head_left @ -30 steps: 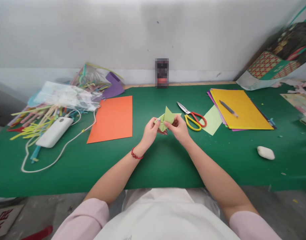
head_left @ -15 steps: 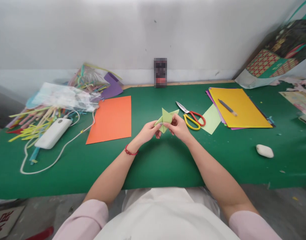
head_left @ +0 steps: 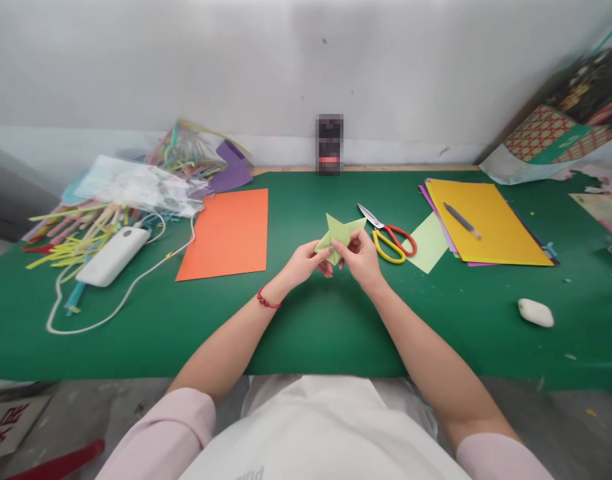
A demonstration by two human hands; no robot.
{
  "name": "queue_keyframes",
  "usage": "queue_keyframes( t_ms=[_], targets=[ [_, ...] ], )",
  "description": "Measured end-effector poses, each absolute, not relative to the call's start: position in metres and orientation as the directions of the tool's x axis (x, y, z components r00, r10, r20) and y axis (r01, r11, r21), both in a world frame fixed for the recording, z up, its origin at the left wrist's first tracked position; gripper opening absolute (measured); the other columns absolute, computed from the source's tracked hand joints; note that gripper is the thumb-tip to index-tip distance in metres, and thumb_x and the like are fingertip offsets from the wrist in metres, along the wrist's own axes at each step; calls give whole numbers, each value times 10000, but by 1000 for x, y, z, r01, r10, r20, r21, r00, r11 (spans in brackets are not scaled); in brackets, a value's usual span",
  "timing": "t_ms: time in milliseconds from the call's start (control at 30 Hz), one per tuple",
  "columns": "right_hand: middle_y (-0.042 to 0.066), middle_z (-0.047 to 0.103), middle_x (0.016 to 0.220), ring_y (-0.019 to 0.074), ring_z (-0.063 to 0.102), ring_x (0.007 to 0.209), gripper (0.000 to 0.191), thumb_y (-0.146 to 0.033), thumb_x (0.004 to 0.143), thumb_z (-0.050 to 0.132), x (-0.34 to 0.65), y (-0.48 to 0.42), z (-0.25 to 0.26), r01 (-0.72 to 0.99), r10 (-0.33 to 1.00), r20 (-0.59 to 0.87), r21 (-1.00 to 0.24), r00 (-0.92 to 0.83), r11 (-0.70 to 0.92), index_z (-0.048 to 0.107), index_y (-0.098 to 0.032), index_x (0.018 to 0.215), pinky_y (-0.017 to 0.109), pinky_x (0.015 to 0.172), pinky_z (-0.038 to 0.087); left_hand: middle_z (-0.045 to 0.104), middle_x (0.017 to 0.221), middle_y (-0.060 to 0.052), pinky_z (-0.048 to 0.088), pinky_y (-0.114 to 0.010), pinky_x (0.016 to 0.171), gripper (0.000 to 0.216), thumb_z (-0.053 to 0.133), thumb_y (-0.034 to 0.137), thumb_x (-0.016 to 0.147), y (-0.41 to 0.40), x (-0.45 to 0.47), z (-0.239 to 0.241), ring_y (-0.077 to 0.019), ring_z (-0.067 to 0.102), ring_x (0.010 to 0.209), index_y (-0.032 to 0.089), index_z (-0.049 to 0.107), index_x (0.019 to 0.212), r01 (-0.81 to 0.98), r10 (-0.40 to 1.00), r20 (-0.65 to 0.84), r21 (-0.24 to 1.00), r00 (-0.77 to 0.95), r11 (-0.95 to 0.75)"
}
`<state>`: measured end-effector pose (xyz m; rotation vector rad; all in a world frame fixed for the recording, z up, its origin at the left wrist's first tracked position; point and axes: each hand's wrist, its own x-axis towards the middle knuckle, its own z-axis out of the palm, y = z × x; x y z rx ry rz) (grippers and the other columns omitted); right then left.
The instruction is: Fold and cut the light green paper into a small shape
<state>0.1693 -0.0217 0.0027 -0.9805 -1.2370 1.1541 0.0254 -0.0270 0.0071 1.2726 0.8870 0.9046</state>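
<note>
A folded piece of light green paper [head_left: 339, 233] with pointed flaps is held up above the green table. My left hand [head_left: 307, 261] pinches its lower left part, thumb on top and the other fingers curled beneath. On the right side, my right hand [head_left: 361, 257] grips the same paper between thumb and fingers. Both thumbs meet near the middle of the folds. Just right of my right hand lie scissors [head_left: 390, 241] with one red and one yellow handle, their blades pointing away to the upper left.
Orange paper [head_left: 226, 233] lies left of my hands, with a white power bank [head_left: 113, 257], its cable and paper strips [head_left: 66, 250] beyond. At right are a light green sheet [head_left: 429, 243], yellow paper [head_left: 496, 227], a pen [head_left: 462, 220] and a white case [head_left: 536, 312]. A blurred-out upright object [head_left: 329, 143] stands by the wall.
The view has turned slightly, so the scene sits a little differently. Both hands keep hold of the folded green paper; its right flap appears spread a little further.
</note>
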Motion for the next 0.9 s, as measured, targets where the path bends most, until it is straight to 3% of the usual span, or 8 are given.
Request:
queue_keyframes(
  t_ms=[367,733,900],
  targets=[
    [-57,545,572,119,505,457,407,-486,656,740,169,-26,5,-96,983,184,-978,-6,183,419,-237,688,273,402,443,613,549,13,529,-259,488,337,641,476,759,-28,27,8,-128,608,463,155,542,792,-100,925,-43,991,377,87],
    [-15,631,714,179,616,725,417,-465,606,768,165,-22,-1,-175,988,137,-973,72,148,443,-227,716,331,680,494,624,559,12,548,-271,550,400,622,552,751,-28,32,-2,-139,638,509,166,532,806,-63,950,-4,998,311,25],
    [-35,604,652,157,579,632,450,-458,558,789,165,-20,0,-214,988,117,-967,100,136,421,-233,686,309,621,470,625,582,6,542,-280,560,451,614,603,734,-27,32,-4,-144,639,522,170,519,812,-70,935,-24,996,354,52]
  ],
)
